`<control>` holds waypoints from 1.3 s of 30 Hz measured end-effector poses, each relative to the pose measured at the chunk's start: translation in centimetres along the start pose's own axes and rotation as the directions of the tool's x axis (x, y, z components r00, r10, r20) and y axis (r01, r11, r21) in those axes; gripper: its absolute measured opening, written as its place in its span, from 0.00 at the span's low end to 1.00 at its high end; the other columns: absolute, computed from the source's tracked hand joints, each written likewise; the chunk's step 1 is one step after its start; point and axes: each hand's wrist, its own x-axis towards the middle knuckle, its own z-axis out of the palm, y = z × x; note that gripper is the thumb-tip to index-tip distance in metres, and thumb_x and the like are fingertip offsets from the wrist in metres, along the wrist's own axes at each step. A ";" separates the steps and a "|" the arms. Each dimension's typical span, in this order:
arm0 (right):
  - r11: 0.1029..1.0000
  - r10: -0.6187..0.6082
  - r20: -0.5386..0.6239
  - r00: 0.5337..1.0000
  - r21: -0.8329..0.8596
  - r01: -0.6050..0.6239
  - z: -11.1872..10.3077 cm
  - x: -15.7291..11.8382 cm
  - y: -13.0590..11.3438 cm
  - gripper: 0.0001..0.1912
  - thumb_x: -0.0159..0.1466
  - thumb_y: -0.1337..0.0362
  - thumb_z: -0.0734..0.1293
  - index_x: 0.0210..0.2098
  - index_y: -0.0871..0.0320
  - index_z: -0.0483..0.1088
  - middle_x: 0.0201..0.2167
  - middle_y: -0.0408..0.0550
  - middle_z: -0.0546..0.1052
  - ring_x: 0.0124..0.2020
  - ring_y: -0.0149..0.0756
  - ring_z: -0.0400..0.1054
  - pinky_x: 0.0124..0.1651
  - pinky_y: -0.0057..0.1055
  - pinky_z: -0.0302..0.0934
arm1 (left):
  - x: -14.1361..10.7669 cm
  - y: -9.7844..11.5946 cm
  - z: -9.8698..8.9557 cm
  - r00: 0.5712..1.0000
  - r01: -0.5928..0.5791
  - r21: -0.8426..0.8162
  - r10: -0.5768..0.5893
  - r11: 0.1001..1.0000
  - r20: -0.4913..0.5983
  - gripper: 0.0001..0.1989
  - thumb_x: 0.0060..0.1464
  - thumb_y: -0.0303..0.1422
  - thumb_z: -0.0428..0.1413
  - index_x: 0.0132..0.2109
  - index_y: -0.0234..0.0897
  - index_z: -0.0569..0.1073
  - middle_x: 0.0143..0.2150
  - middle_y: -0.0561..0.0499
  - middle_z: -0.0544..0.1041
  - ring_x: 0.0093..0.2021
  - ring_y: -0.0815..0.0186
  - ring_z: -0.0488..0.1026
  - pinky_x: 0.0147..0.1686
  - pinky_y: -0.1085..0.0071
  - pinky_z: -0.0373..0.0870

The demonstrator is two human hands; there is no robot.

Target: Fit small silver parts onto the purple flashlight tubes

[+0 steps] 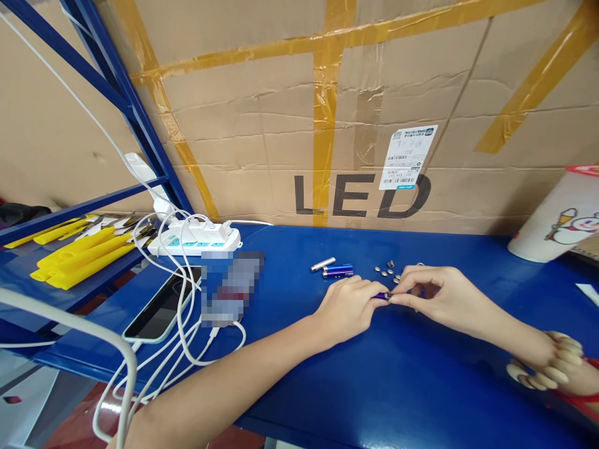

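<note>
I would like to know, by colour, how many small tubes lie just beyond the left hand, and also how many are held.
Silver tube, lying: 1
Blue tube, lying: 1
Purple tube, lying: 1
Held purple tube: 1
Total: 4

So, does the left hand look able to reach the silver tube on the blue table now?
Probably yes: the silver tube lies just beyond the left hand, and nothing seems to cover it. However, that hand grips a purple tube, so it may need to release this first.
</note>
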 end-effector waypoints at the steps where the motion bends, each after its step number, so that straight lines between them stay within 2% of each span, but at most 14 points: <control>1: 1.000 0.002 0.004 1.000 0.002 -0.002 0.0 0.0 0.1 0.23 0.53 0.42 0.66 0.23 0.57 0.74 0.24 0.48 0.74 0.23 0.32 0.66 0.24 0.27 0.57 | 0.0 0.0 0.0 1.000 -0.002 -0.001 0.002 1.000 -0.002 0.11 0.61 0.32 0.46 0.45 0.36 0.71 0.41 0.50 0.77 0.39 0.66 0.71 0.44 0.69 0.67; 7: 1.000 0.003 0.015 1.000 0.005 -0.003 0.1 -0.1 0.5 0.21 0.54 0.45 0.66 0.24 0.57 0.74 0.25 0.48 0.74 0.25 0.32 0.67 0.26 0.27 0.59 | -0.1 0.0 0.0 1.000 -0.007 -0.007 0.007 1.000 -0.012 0.10 0.61 0.32 0.47 0.44 0.36 0.71 0.40 0.50 0.77 0.39 0.65 0.72 0.43 0.69 0.68; 12: 1.000 0.010 0.028 1.000 0.017 -0.010 -0.3 0.1 0.5 0.20 0.54 0.45 0.67 0.24 0.57 0.75 0.25 0.47 0.74 0.22 0.29 0.65 0.23 0.25 0.57 | -0.1 0.1 -0.2 1.000 0.015 -0.075 -0.015 0.997 -0.010 0.11 0.62 0.33 0.46 0.44 0.36 0.71 0.43 0.50 0.77 0.43 0.65 0.73 0.45 0.70 0.68; 17: 0.998 0.016 0.020 1.000 0.068 -0.017 -0.7 0.4 0.2 0.21 0.54 0.45 0.67 0.24 0.57 0.74 0.25 0.48 0.74 0.21 0.29 0.65 0.22 0.25 0.58 | 0.1 0.5 -0.4 0.996 0.080 -0.126 -0.075 0.989 0.046 0.12 0.63 0.34 0.44 0.46 0.38 0.69 0.43 0.51 0.76 0.43 0.65 0.73 0.42 0.72 0.69; 22: 0.994 0.017 0.005 1.000 0.107 -0.017 -0.7 0.4 -0.2 0.22 0.53 0.44 0.67 0.23 0.59 0.74 0.24 0.49 0.74 0.20 0.29 0.65 0.23 0.25 0.59 | 0.2 0.6 -0.6 0.996 0.073 -0.135 -0.064 0.988 0.070 0.12 0.63 0.33 0.42 0.46 0.36 0.68 0.42 0.48 0.75 0.43 0.63 0.72 0.42 0.68 0.69; 28: 0.986 0.031 -0.032 0.999 0.166 -0.026 -0.9 0.6 -0.1 0.22 0.52 0.45 0.68 0.25 0.60 0.75 0.25 0.49 0.74 0.20 0.28 0.65 0.23 0.25 0.59 | 0.0 0.7 -0.9 0.992 0.108 -0.259 -0.087 0.960 0.090 0.12 0.63 0.31 0.42 0.52 0.36 0.62 0.45 0.46 0.74 0.44 0.62 0.72 0.43 0.67 0.69; 33: 0.972 0.065 -0.011 0.998 0.227 -0.061 -0.4 0.5 0.3 0.21 0.51 0.46 0.69 0.25 0.60 0.74 0.24 0.49 0.73 0.21 0.30 0.65 0.24 0.26 0.59 | -0.2 0.6 -0.8 0.992 0.123 -0.324 -0.103 0.938 0.078 0.08 0.62 0.30 0.43 0.46 0.36 0.63 0.43 0.46 0.75 0.41 0.62 0.74 0.41 0.67 0.69; 36: 0.968 0.122 -0.071 0.990 0.228 -0.102 0.2 0.3 -0.2 0.22 0.49 0.45 0.69 0.21 0.60 0.73 0.20 0.48 0.72 0.18 0.29 0.64 0.22 0.25 0.57 | -0.3 0.4 -0.6 0.992 0.126 -0.337 -0.113 0.933 0.057 0.05 0.61 0.30 0.44 0.43 0.36 0.61 0.46 0.44 0.74 0.42 0.62 0.74 0.40 0.67 0.70; 39: 0.954 0.168 -0.069 0.983 0.261 -0.145 0.5 0.2 -0.9 0.21 0.48 0.46 0.69 0.20 0.60 0.73 0.18 0.47 0.71 0.16 0.28 0.63 0.21 0.25 0.57 | -0.3 0.2 -0.3 0.994 0.105 -0.336 -0.104 0.936 0.021 0.01 0.61 0.29 0.44 0.39 0.36 0.60 0.50 0.42 0.73 0.43 0.61 0.74 0.41 0.67 0.70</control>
